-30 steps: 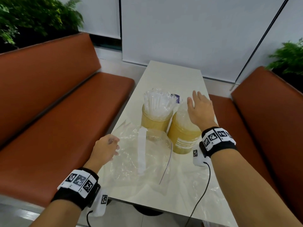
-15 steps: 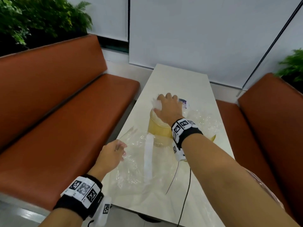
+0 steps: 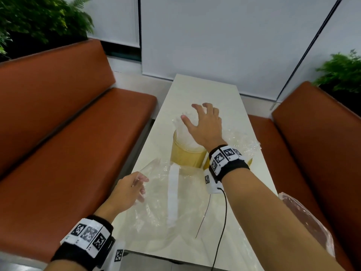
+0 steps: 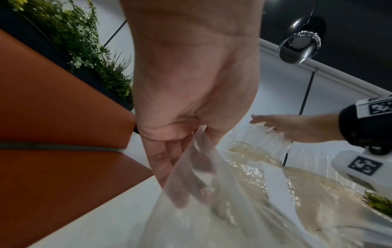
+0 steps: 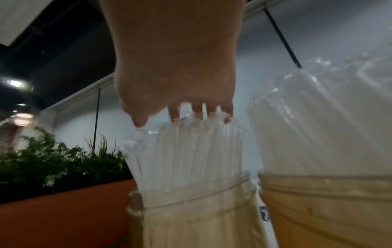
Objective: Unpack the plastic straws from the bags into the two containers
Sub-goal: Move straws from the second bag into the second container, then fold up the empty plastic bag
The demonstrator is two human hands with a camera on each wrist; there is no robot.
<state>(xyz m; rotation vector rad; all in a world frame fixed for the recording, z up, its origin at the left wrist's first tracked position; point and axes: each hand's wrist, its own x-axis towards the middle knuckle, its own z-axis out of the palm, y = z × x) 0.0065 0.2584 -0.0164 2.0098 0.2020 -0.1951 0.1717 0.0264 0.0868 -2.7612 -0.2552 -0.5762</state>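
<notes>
The straws (image 5: 186, 151) stood upright and packed tight in the left container (image 3: 185, 153), their tops rising well above its rim. The right container (image 5: 326, 209), touching or just beside it, also held a full bunch, though those seemed still wrapped in clear film, which the blur made hard to confirm.

The right hand (image 3: 205, 124) was spread over the tops of the left bunch, fingers (image 5: 197, 110) straight and fanned, their tips touching the straw ends; it grasped nothing. The left hand (image 3: 129, 190) pinched the edge of an empty clear bag (image 3: 172, 200) lying limp on the near part of the table (image 3: 203, 89), thumb and fingers closed on the film. A white strip ran down the middle of that bag.

By the look of it the task was nearly done: both containers were filled, and the bag in hand was empty. What remained was likely settling the straws level, freeing the right bunch of any wrapping, and clearing away the bags, including another clear bag (image 3: 308, 222) lying at the near right by the bench.

A small dark label (image 5: 264, 213) showed between the containers, but its writing could not be read. No brand was legible anywhere.
</notes>
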